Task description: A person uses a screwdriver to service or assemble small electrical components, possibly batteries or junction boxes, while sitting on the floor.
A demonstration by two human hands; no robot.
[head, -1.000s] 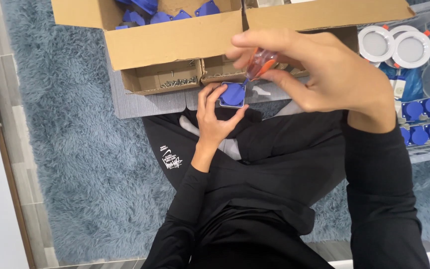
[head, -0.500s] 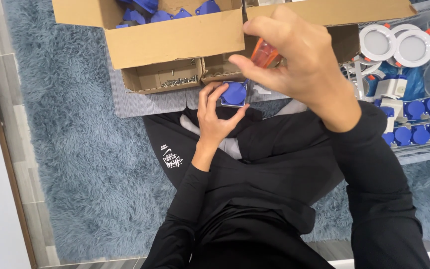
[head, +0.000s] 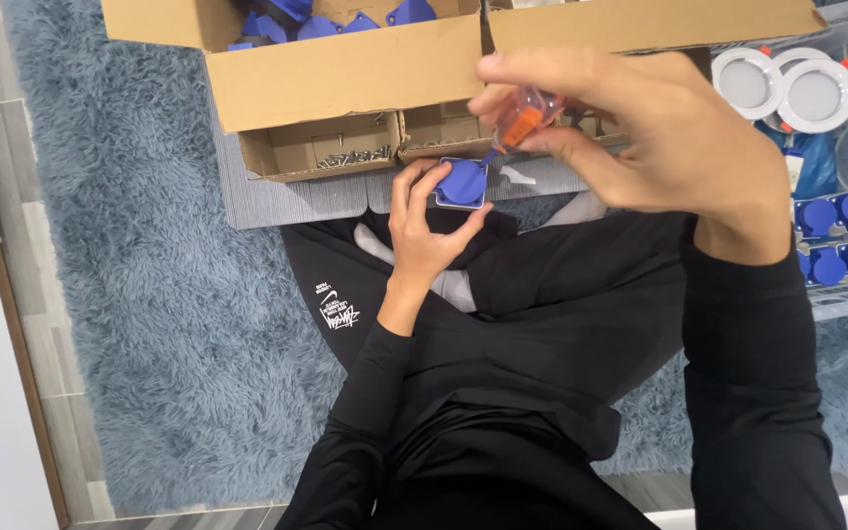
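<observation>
My left hand (head: pixel 429 234) grips a blue socket part (head: pixel 462 184) with a round lid, holding it over my lap. My right hand (head: pixel 655 137) is raised above it and holds a screwdriver with a clear orange handle (head: pixel 520 118). The screwdriver's tip points down at the top edge of the blue part. My legs in black trousers lie below both hands.
A large cardboard box (head: pixel 345 74) with several blue parts stands ahead, and a small open box of screws (head: pixel 331 152) sits under its flap. A wire basket (head: pixel 841 245) on the right holds blue parts and white round lamps (head: pixel 787 88). A shaggy blue rug (head: pixel 149 324) covers the floor.
My right hand with the screwdriver has shifted slightly and turned, keeping the tip at the blue part. The left hand has stayed in place.
</observation>
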